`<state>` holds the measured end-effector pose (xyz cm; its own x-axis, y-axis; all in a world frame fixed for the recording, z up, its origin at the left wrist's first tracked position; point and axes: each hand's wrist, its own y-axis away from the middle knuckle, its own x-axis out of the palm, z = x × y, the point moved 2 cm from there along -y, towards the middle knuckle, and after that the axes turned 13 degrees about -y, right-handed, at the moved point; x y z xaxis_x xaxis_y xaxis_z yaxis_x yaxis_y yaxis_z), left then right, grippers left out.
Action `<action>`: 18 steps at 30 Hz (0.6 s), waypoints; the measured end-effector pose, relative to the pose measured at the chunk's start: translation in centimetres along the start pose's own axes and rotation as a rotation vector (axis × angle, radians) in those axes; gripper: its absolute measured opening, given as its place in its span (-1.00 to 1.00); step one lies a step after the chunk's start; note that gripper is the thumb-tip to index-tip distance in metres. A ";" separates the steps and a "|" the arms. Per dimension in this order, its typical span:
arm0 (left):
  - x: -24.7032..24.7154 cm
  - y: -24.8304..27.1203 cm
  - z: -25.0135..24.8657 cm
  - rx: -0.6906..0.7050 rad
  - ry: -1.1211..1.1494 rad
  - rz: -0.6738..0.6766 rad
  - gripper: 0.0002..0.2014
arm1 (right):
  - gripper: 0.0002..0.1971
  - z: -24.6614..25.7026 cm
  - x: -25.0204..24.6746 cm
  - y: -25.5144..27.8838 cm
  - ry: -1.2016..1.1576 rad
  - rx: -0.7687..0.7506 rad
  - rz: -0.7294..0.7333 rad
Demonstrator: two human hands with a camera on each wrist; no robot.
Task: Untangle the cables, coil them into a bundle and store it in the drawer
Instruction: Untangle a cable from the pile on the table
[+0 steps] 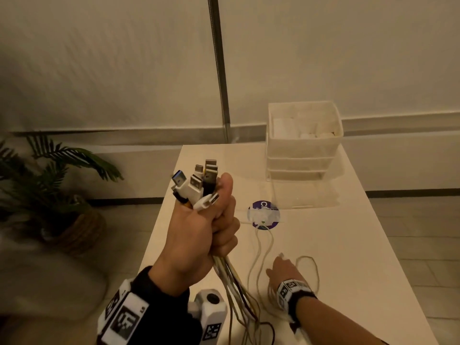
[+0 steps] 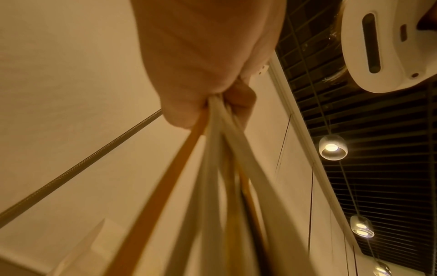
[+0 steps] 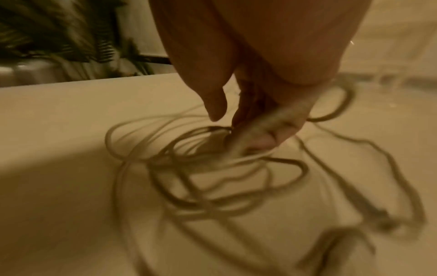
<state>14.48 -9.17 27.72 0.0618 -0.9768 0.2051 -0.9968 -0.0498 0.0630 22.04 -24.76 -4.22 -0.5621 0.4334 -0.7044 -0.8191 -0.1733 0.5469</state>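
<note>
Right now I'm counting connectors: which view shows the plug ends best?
The head view: the plug ends fan out above the left hand. The left wrist view shows only cords under that fist; the right wrist view shows blurred loops on the table.

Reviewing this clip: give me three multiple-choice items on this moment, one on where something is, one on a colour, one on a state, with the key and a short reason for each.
1. Where does the drawer unit stand?
A. at the table's far end
B. on the floor by the plant
C. in the person's lap

2. What colour is the round sticker on the table?
A. red
B. purple
C. green

3. What is the left hand doing?
A. lying flat on the table
B. gripping the cables just below their plugs
C. pulling a drawer open

Key: 1 A, it sits on the tabletop near the wall; 2 B, the disc is purple with white lettering; 3 B, the fist is closed round the cables, with the plugs sticking up above it.
</note>
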 end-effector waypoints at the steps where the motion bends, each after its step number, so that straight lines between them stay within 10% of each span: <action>1: 0.0 -0.3 0.0 -0.003 -0.006 -0.010 -0.60 | -0.45 -0.3 0.2 -0.1 -0.035 0.020 -0.027; 7: -0.1 -2.1 0.3 -0.007 -0.030 -0.043 -0.52 | -0.63 -0.4 0.9 0.5 -0.149 0.044 -0.132; 18: 0.5 -2.7 0.9 -0.034 -0.067 -0.009 -0.54 | -0.85 -2.4 -8.6 6.6 -1.207 0.203 -0.089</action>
<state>17.12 -9.75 26.81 0.0661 -0.9881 0.1389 -0.9938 -0.0527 0.0977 21.20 -31.73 4.32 0.0503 0.9964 0.0685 -0.7555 -0.0068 0.6551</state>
